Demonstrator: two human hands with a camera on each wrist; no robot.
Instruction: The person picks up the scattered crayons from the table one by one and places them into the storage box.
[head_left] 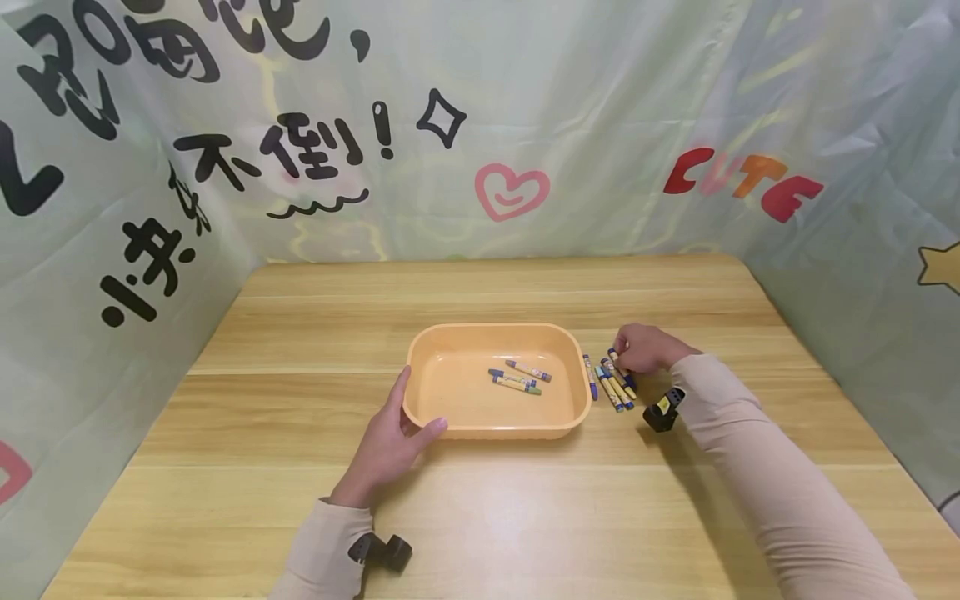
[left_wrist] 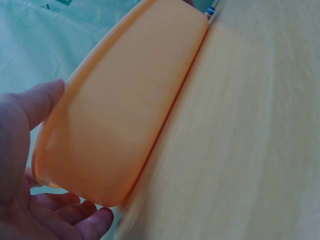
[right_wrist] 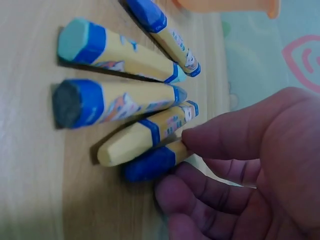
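My left hand [head_left: 386, 446] grips the near left corner of an orange plastic tray [head_left: 498, 432], thumb at the front rim and fingers along the left side. Three crayons [head_left: 517, 386] with printed wrappers lie inside it. To the tray's right, my right hand [head_left: 648, 346] pinches a dark blue crayon [right_wrist: 150, 164] between thumb and fingers at its far end. Close beside that one, the right wrist view has a pale yellow crayon [right_wrist: 127, 147], a dark grey crayon [right_wrist: 120, 106] and a teal crayon [right_wrist: 122, 52]. A blue crayon [right_wrist: 162, 35] lies nearest the tray's right wall.
A wooden table [head_left: 300, 333] carries everything. Printed cloth [head_left: 600, 108] hangs behind it and along both sides. Small black wrist cameras [head_left: 663, 410] are strapped at both sleeves.
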